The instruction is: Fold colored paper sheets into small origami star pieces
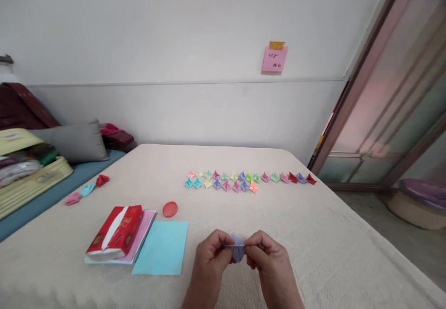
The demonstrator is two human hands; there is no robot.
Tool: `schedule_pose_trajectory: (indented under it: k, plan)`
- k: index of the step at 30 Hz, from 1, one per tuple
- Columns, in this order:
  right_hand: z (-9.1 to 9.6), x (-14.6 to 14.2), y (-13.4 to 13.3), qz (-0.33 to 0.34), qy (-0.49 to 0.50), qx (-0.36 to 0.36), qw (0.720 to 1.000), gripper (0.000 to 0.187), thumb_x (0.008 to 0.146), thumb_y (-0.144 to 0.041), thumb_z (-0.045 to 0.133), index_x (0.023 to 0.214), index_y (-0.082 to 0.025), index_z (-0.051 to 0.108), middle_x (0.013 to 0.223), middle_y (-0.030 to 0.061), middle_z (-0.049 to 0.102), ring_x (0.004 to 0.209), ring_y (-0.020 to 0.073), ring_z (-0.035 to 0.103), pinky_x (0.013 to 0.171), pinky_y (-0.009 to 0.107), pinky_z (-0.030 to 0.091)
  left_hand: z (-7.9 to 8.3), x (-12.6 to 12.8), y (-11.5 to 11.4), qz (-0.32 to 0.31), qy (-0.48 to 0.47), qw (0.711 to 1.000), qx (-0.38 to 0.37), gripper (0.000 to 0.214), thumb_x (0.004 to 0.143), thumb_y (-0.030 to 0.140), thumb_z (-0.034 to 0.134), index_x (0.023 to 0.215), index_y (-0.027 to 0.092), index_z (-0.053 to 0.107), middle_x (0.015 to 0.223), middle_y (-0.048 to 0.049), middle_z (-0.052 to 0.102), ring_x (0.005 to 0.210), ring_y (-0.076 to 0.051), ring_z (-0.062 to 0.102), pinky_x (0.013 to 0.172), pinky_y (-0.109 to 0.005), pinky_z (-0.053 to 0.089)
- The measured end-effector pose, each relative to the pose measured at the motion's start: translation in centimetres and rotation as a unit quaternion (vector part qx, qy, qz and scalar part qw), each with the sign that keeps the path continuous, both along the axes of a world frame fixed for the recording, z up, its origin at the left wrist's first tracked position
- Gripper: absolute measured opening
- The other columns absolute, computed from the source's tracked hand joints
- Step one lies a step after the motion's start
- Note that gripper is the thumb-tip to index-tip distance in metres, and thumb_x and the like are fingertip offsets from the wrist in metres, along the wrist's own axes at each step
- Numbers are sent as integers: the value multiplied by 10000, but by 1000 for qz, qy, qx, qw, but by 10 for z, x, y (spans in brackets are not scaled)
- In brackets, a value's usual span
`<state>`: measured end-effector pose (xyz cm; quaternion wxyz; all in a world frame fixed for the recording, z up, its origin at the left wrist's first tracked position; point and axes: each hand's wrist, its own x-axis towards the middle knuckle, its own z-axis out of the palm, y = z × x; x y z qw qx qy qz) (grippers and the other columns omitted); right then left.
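The person's left hand and right hand were closed in a firm pinch on a folded lavender paper piece, held just above the cream bedspread, near a loose sky-blue paper sheet and below a row of small origami shapes.

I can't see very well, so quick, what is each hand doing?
Left hand: closed, pinching the folded purple paper.
Right hand: closed, pinching the same paper.
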<state>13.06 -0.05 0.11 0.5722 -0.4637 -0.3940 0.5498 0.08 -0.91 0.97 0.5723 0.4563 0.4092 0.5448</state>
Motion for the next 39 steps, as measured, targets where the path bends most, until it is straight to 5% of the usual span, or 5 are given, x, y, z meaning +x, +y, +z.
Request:
schedule_pose_trajectory:
  k: [6, 20, 28, 32, 39]
  plan:
    - [-6, -3, -3, -43, -77, 24, 996, 116, 626, -123, 574, 542, -199, 600, 450, -55, 436, 489, 118, 364, 491, 251, 270, -3, 1, -1, 4, 17, 1000, 16, 138, 759, 118, 532, 725, 162, 658, 600, 7, 586, 601, -132, 481, 590, -251, 371]
    - [2, 7, -2, 64, -244, 219, 943, 214, 812, -161, 556, 738, -249, 737, 687, 26, 602, 647, 173, 572, 586, 274, 411, -7, -5, 2, 23, -7, 1000, -11, 26, 693, 139, 594, 708, 159, 599, 597, 13, 576, 586, -127, 492, 579, -245, 376]
    - [-3, 8, 4, 97, -109, 80, 986, 159, 642, -96, 548, 666, -205, 661, 596, -12, 557, 583, 151, 490, 540, 255, 372, -5, -4, 4, 36, 8, 999, -19, 85, 651, 112, 611, 696, 172, 571, 581, 40, 561, 542, -104, 446, 513, -221, 288]
    - [-3, 6, 5, 115, -47, 17, 992, 56, 685, -223, 623, 720, -180, 628, 579, -17, 560, 556, 141, 476, 497, 236, 351, 0, -4, 1, 6, -17, 1000, -13, 100, 676, 92, 580, 713, 176, 540, 629, 27, 589, 593, -117, 480, 569, -237, 337]
    - [-7, 5, 4, 115, -80, 6, 990, 301, 765, -380, 621, 563, -172, 541, 478, -40, 483, 454, 103, 397, 460, 236, 290, -1, -2, 0, 12, -35, 999, 1, 107, 720, 135, 522, 778, 212, 477, 601, 38, 591, 589, -130, 500, 575, -249, 363]
